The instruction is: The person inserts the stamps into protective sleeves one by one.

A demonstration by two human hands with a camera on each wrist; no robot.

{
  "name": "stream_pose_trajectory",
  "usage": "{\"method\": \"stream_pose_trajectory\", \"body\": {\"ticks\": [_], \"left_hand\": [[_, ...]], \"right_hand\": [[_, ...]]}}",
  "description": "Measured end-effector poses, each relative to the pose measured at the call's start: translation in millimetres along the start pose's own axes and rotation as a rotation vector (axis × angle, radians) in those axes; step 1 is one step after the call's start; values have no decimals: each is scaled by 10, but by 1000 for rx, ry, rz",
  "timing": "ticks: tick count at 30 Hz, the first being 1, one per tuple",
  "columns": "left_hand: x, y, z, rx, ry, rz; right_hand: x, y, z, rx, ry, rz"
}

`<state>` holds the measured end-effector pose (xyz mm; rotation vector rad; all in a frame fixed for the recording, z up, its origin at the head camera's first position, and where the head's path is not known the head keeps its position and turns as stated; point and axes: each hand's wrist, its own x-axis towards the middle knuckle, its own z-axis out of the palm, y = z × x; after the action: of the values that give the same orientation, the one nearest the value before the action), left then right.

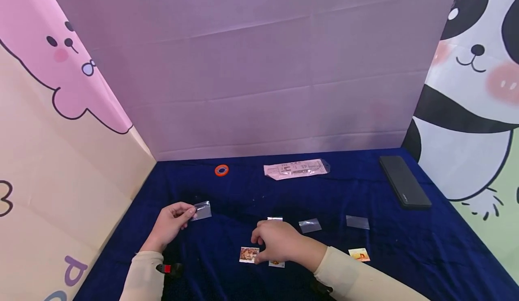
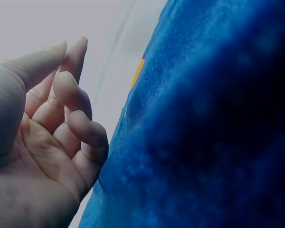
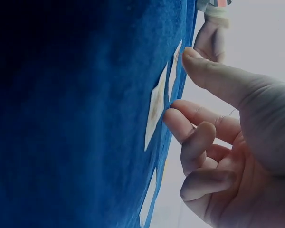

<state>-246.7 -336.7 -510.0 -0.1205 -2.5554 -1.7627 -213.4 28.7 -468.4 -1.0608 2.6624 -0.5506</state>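
My left hand (image 1: 172,222) pinches a small clear plastic sleeve (image 1: 203,210) by its edge, above the blue cloth. In the left wrist view the thumb meets the index finger, but the sleeve cannot be made out there. Low over the cloth, my right hand (image 1: 279,242) has thumb and fingers apart, with nothing seen between them in the right wrist view. Its thumb is close to a brown picture card (image 1: 248,254); a second card (image 1: 277,264) lies partly hidden beneath the hand. Further right lies a yellow picture card (image 1: 359,254).
Clear sleeves (image 1: 310,225) (image 1: 357,222) lie right of the right hand, another sleeve (image 1: 275,219) just behind it. Farther back are an orange tape roll (image 1: 221,170), a pink packet (image 1: 298,169) and a black flat case (image 1: 404,181). Printed cloth walls enclose the table.
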Motion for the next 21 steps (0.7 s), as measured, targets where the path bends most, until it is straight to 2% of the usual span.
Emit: {"method": "stream_pose_trajectory", "body": {"ticks": [8, 15, 21], "left_hand": [[-5, 3, -11, 4, 30, -3], [-30, 86, 20, -15, 60, -21], [-12, 81, 27, -15, 110, 9]], "right_hand": [[43, -49, 48, -19, 5, -12], [41, -60, 73, 1, 29, -31], [-17, -9, -34, 97, 53, -27]]}}
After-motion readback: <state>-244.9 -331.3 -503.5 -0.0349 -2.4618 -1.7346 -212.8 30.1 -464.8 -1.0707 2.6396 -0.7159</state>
